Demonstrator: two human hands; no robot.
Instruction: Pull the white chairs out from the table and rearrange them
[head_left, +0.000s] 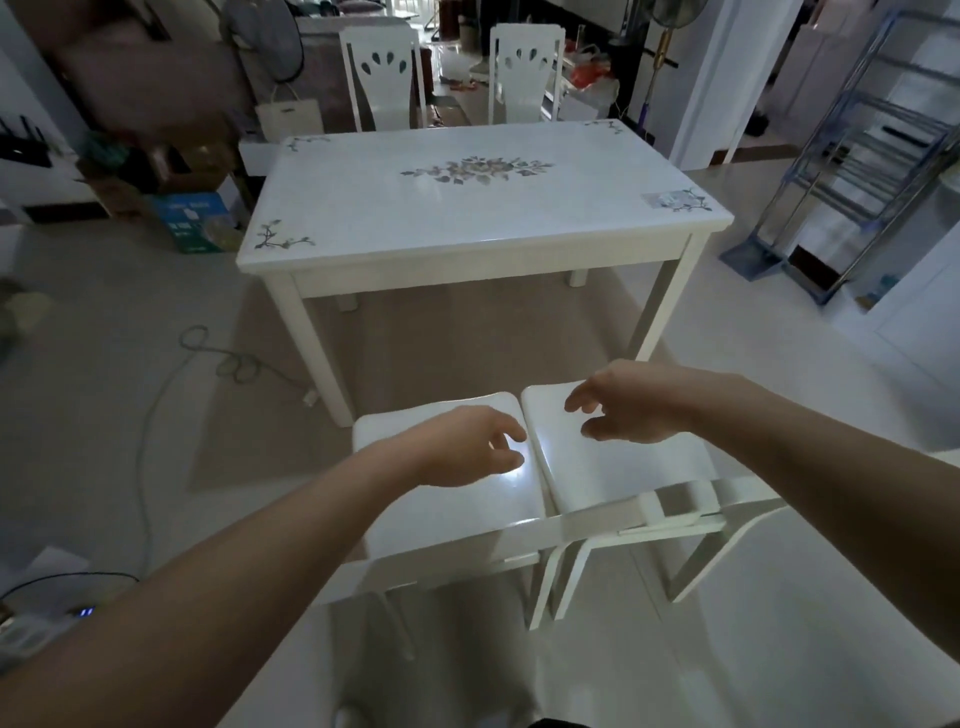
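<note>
White glossy hard-seated chairs: where do they stand? (Student)

Lower centre of frame. The near left chair (441, 509) and near right chair (618, 467) stand side by side, drawn clear of the white rectangular table with floral inlay (467, 223). The far left chair (384, 78) and far right chair (524, 73) stand at the top of the frame, behind the table's far edge. (Tutor)

And the hands? (Student)

The left hand (467, 447) and right hand (631, 408) are over the near seats, fingers loosely curled and grasping nothing. Contact with the seats cannot be told. (Tutor)

How would the chairs handle? (Student)

Judged rigid and of moderate weight, likely to slide easily on the polished floor. The lacquered seats look slippery, so the backrest top rails (457, 553) offer the surer hold. (Tutor)

Any legible writing? (Student)

None. Print on the blue cardboard carton (192, 221) at middle left, a mark on the white paper bag (288, 117) and a sticker (662, 200) on the table's right corner are all too blurred to read. (Tutor)
</note>
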